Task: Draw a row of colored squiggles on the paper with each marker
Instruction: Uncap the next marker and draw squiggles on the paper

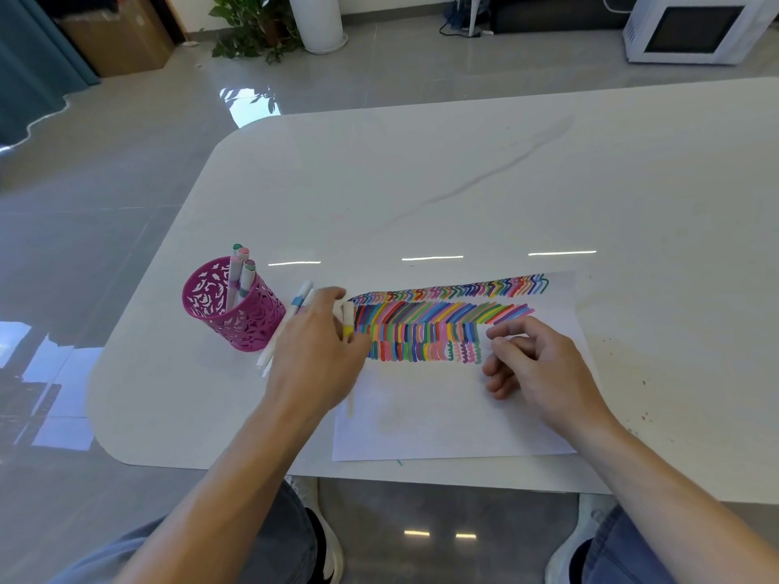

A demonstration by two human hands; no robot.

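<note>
Two hands showed in the head view: the left hand (316, 351), blurred at centre-left, lay over loose markers (302, 295) between the pink cup (232, 314) and the paper (442, 415), with a yellow-banded marker (348, 320) just by its fingers, and whether it gripped that marker I could not tell. The right hand (537, 364), right of centre, rested on the paper with fingers loosely curled and nothing in them, just beside the right end of the lowest row of squiggles (421, 330). Left of centre on the table (463, 183), the cup held other markers (241, 267) upright.
</note>
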